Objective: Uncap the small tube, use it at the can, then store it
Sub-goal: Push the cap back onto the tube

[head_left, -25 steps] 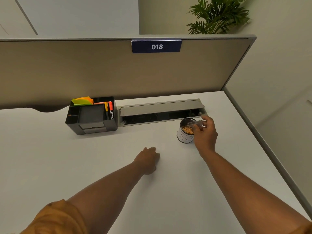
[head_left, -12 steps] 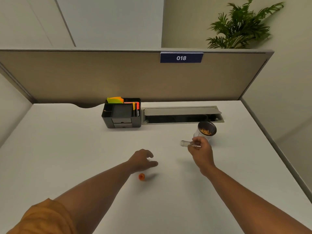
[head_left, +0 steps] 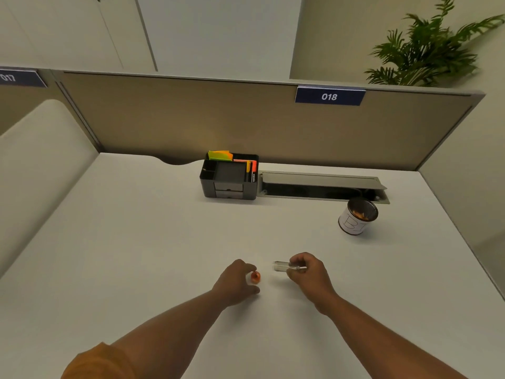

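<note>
My right hand (head_left: 307, 274) holds a small clear tube (head_left: 281, 266) level above the white desk (head_left: 136, 242), its open end pointing left. A small orange cap (head_left: 256, 277) sits between the thumb and fingers of my left hand (head_left: 236, 280), a short gap left of the tube's mouth. The can (head_left: 356, 217), white-labelled with orange bits inside, stands far off at the back right, apart from both hands.
A black desk organiser (head_left: 229, 177) with coloured notes and markers stands at the back centre. Beside it runs an open grey cable tray (head_left: 322, 186). A beige partition (head_left: 218, 119) closes the far edge. The desk's right edge runs diagonally near the can.
My right hand has carried the tube away from the can, back toward me and left. My left hand has taken hold of the orange cap, and both hands have drawn close together.
</note>
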`<state>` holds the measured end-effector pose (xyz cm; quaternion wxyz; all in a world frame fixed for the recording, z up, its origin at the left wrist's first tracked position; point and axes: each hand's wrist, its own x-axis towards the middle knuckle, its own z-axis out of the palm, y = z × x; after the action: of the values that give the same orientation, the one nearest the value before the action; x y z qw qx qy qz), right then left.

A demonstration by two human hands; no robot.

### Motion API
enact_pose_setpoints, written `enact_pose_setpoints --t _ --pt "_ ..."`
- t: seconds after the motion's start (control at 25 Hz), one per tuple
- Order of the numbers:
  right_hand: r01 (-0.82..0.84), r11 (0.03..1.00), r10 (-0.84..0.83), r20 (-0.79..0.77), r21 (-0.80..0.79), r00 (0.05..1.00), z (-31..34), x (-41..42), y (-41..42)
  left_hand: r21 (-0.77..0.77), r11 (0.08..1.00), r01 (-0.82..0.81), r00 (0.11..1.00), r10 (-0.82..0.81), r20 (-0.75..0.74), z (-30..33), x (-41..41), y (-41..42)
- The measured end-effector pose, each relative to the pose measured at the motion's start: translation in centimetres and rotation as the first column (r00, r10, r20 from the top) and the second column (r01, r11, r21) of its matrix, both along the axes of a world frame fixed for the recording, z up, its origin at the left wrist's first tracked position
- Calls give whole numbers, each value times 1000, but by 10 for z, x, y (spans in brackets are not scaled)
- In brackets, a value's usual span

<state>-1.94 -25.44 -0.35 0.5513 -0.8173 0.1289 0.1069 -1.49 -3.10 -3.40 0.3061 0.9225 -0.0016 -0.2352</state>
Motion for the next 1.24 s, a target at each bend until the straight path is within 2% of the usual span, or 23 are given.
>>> enact_pose_setpoints --t 0.28,0.48,0.6,0.76,0.88,1.0,1.24 --pt "4 998 -1 -52 58 999 -6 -19 4 -63 997 -53 986 63 155 -5 -13 -11" --pt "-1 990 7 -45 139 999 -2 -29 4 -240 969 -58 985 94 142 8 -21 -12" --pt "-1 973 12 -43 229 999 1 -32 3 -279 959 -51 986 93 140 20 -23 -13" --pt "2 962 13 -52 272 999 3 -36 6 -369 929 -35 995 68 77 34 -23 -9" --pt "24 940 1 -74 339 997 7 -37 8 -524 839 -145 989 138 -52 43 -21 -2" --pt "40 903 8 -109 427 994 11 -37 10 -645 737 -201 979 129 -158 46 -20 6" --pt "49 872 19 -133 487 991 15 -34 11 -760 559 -332 941 144 -306 50 -19 13"
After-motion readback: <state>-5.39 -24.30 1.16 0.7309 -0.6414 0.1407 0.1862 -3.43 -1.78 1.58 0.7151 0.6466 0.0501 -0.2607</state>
